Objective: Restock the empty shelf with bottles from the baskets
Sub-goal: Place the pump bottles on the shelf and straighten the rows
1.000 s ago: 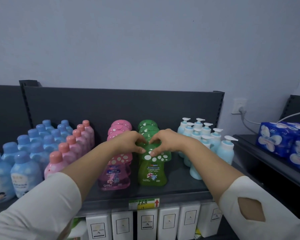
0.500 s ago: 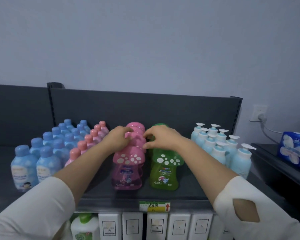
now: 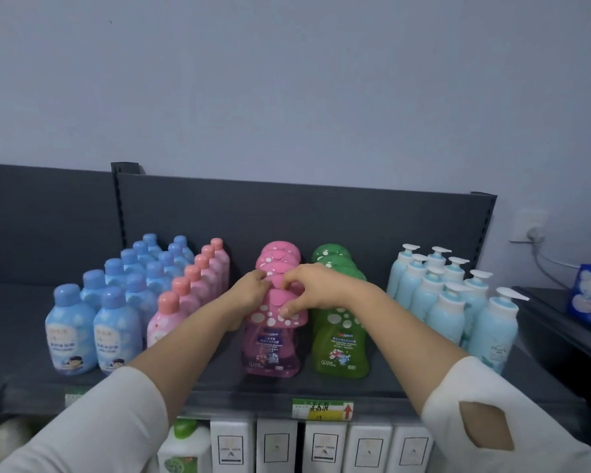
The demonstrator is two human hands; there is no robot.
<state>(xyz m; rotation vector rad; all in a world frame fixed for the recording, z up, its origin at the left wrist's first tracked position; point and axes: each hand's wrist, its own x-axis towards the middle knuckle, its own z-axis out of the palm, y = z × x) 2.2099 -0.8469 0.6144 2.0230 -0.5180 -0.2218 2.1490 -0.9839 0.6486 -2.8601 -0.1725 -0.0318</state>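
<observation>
Most of the shelf (image 3: 389,382) is looking stocked, while the left hand (image 3: 249,297) and right hand (image 3: 318,288) are gripping the front pink bottle (image 3: 270,349) by its cap, seemingly finishing.

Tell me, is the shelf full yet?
Mostly. Blue bottles, green mushroom bottles and pump bottles already stand in rows. The left hand and right hand grip the front pink mushroom bottle. The shelf has bare space at far left; no baskets show.
</observation>
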